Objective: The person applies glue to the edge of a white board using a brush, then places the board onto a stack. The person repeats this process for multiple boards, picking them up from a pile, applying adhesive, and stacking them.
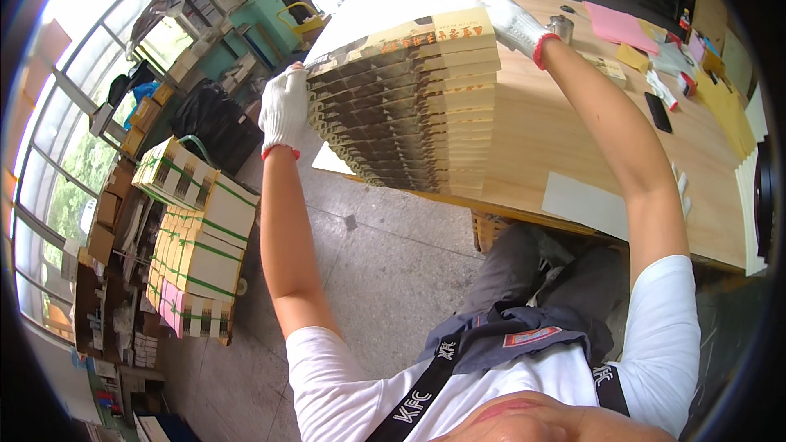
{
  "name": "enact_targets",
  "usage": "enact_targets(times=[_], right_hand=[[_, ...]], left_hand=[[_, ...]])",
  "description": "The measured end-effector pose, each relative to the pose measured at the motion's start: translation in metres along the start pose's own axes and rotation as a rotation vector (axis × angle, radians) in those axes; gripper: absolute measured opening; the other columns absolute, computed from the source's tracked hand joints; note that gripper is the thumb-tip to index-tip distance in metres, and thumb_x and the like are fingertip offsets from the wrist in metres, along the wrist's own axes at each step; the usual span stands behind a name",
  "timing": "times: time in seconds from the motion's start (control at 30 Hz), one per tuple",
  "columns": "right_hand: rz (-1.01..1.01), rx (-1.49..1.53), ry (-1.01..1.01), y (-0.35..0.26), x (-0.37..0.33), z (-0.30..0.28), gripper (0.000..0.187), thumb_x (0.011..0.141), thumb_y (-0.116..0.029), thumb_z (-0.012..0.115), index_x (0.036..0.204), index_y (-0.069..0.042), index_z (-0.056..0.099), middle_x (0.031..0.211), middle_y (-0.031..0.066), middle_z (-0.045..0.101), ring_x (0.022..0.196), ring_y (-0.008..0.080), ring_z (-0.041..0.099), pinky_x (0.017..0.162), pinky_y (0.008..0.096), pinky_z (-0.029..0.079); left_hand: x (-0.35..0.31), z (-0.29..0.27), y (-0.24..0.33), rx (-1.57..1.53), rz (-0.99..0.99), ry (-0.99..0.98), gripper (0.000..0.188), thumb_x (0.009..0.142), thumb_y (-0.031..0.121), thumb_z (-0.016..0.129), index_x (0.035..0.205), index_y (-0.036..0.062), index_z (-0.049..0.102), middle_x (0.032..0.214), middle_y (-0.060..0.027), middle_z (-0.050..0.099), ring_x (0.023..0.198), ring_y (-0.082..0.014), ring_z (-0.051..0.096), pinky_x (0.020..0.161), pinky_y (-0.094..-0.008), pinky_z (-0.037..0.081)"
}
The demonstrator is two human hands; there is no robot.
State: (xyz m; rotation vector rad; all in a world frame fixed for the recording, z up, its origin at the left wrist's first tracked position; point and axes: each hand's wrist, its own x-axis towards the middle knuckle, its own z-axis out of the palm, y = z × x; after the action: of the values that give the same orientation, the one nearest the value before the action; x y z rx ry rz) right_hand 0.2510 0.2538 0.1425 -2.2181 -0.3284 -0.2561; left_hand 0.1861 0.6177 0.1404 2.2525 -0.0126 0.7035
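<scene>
A tall stack of books [409, 102] with cream and dark printed sides stands at the left end of the wooden table, rising toward me. My left hand [284, 106], in a white knitted glove with a red cuff, grips the stack's upper left corner; its fingertips are partly hidden. At the upper right corner, my right hand [514, 26], gloved the same way, is bent round the edge of the top books. Behind the stack's upper edge lies a large white sheet [401, 4].
The wooden table [573, 135] carries a black phone [657, 113], pink paper [620, 26], a metal tin [561, 29] and a white sheet [583, 203] near its front edge. On the left, bundles tied with green straps [201, 250] stand stacked above the floor. A black bag [214, 119] sits beyond.
</scene>
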Motion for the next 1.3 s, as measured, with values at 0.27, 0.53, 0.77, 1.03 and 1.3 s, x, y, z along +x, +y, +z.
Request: enact_targets(times=[0.27, 0.53, 0.77, 1.03, 1.3], right_hand=[[0.035, 0.364, 0.023, 0.057, -0.140, 0.013, 0.038, 0.100, -0.044, 0.054, 0.110, -0.009, 0.063, 0.077, -0.0026, 0.056, 0.068, 0.0067, 0.051, 0.061, 0.0231, 0.041], [0.452, 0.521, -0.215, 0.133, -0.385, 0.024, 0.029, 0.101, -0.030, 0.052, 0.110, -0.003, 0.060, 0.078, 0.0028, 0.061, 0.063, 0.0086, 0.056, 0.058, 0.0239, 0.048], [0.458, 0.655, -0.014, 0.146, -0.478, 0.040, 0.028, 0.103, -0.027, 0.050, 0.112, -0.002, 0.058, 0.076, 0.0006, 0.060, 0.058, 0.0049, 0.053, 0.054, 0.0198, 0.044], [0.368, 0.655, 0.068, 0.124, -0.497, 0.035, 0.028, 0.103, -0.029, 0.051, 0.111, -0.003, 0.059, 0.076, -0.0005, 0.060, 0.061, 0.0039, 0.054, 0.056, 0.0185, 0.044], [0.435, 0.605, 0.107, 0.125, -0.519, 0.040, 0.029, 0.102, -0.029, 0.051, 0.110, -0.003, 0.060, 0.077, 0.0001, 0.061, 0.062, 0.0043, 0.055, 0.058, 0.0196, 0.046]], left_hand=[[-0.203, 0.104, -0.111, -0.484, 0.101, 0.242, 0.036, 0.101, 0.029, 0.049, 0.126, 0.0033, 0.056, 0.128, -0.0158, 0.059, 0.115, -0.0279, 0.058, 0.099, -0.0417, 0.044], [-0.514, 0.198, -0.240, -0.470, -0.554, -1.111, 0.034, 0.099, 0.030, 0.056, 0.124, 0.0062, 0.059, 0.113, -0.0108, 0.067, 0.108, -0.0192, 0.060, 0.095, -0.0320, 0.045], [-0.472, 0.167, -0.187, -0.037, -0.550, -1.288, 0.032, 0.088, 0.020, 0.060, 0.118, 0.0115, 0.070, 0.101, -0.0093, 0.074, 0.092, -0.0150, 0.067, 0.086, -0.0305, 0.051], [-0.477, 0.173, -0.233, -0.302, -0.703, -1.440, 0.032, 0.089, 0.016, 0.064, 0.120, 0.0081, 0.070, 0.101, -0.0035, 0.073, 0.087, -0.0125, 0.066, 0.080, -0.0321, 0.055], [-0.484, 0.197, -0.207, 0.024, -0.522, -1.345, 0.033, 0.085, 0.025, 0.070, 0.113, 0.0071, 0.073, 0.091, -0.0057, 0.073, 0.082, -0.0133, 0.065, 0.076, -0.0320, 0.053]])
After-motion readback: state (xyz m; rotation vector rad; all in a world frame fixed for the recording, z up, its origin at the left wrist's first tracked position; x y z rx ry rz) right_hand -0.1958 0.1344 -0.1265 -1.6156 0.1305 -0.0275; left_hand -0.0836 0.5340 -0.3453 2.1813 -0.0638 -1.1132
